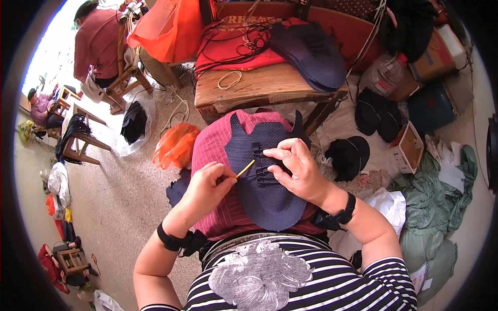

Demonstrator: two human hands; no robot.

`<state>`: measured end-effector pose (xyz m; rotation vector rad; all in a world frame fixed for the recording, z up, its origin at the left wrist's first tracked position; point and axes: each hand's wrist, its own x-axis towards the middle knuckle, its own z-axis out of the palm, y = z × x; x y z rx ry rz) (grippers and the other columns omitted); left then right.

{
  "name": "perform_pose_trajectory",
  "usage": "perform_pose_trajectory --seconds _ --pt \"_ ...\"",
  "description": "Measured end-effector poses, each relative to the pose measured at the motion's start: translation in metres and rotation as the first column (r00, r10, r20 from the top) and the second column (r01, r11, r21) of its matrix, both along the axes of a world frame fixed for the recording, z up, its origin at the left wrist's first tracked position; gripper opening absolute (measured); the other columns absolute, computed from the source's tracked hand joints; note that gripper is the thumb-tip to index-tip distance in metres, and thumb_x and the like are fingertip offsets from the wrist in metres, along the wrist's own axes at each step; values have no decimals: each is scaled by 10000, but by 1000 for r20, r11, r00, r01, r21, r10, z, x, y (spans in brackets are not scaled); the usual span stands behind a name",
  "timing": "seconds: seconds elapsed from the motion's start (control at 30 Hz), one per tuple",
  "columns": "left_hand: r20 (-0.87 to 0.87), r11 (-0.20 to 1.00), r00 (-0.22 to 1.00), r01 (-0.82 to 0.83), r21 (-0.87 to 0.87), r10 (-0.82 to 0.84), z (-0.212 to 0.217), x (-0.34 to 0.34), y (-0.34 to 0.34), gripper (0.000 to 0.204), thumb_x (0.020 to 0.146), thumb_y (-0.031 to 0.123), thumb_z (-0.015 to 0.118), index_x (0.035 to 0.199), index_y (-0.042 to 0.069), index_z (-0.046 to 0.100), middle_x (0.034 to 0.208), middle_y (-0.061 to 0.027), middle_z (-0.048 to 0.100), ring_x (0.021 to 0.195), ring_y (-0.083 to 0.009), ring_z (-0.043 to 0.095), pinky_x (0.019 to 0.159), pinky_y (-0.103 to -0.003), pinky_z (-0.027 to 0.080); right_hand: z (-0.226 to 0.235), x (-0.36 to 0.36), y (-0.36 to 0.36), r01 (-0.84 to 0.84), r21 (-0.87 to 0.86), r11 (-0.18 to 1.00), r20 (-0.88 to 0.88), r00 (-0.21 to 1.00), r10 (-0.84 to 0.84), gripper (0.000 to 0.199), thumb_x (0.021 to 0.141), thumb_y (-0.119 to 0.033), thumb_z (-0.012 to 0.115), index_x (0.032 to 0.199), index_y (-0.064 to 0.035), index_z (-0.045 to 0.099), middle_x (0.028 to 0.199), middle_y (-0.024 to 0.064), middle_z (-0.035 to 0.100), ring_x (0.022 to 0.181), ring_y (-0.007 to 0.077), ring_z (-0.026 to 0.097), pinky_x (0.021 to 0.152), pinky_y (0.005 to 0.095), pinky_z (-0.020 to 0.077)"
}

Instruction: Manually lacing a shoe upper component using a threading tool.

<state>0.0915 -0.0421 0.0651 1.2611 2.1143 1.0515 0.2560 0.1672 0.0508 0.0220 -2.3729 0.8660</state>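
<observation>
Striped shirt (332, 274): lower centre
Left hand (210, 185): pinching a thin yellow tool (246, 169) — centre
Right hand (301, 172): at navy fabric's (270, 206) dark cord (265, 181) — cannot tell whether grasping

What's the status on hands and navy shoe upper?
Left hand pinching thin yellow piece. Right hand at dark lacing, grip unclear. Navy shoe upper atop striped red cloth. Right hand partly blocking view.

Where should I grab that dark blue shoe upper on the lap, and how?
I'd pinch the rounded toe edge of the dark blue shoe upper, coming from the belly side. It is broad and lies clear of the left hand and right hand, both nearer the laces.
</observation>
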Motion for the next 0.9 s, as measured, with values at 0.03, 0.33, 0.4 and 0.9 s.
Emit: perform_pose_trajectory --seconds 0.03,0.33,0.4,0.9 --pt "-1 999 1000 28 -23 -28 1 -4 2 86 845 25 734 906 -4 679 843 -97 638 767 -200 635 685 -318 506 1 0 -1 14 12 1000 5 1000 -14 423 790 -40 787 1191 -52 653 1053 108 534 955 262 565 861 369 486" --pt "-147 984 974 162 -79 -173 16 -9 7 87 867 59 719 912 2 671 856 -143 627 808 -309 650 724 -378 519 2 -2 -1 -24 -5 1000 24 999 24 427 783 -36 784 1188 -46 648 1023 109 538 935 268 571 849 376 493" --pt "-142 981 973 170 -91 -182 16 -10 6 82 871 56 713 911 1 668 862 -151 625 813 -322 651 724 -385 518 1 -2 -1 -21 -21 1000 29 999 22 417 782 -36 783 1178 -46 654 1019 108 538 933 266 570 847 375 493" --pt "-185 993 978 109 49 -99 16 -7 23 85 889 45 698 967 11 699 872 -118 588 800 -272 618 688 -362 501 -1 -5 2 -27 -56 998 44 999 30 408 788 -39 782 1176 -51 657 1009 106 530 930 262 565 856 369 486"
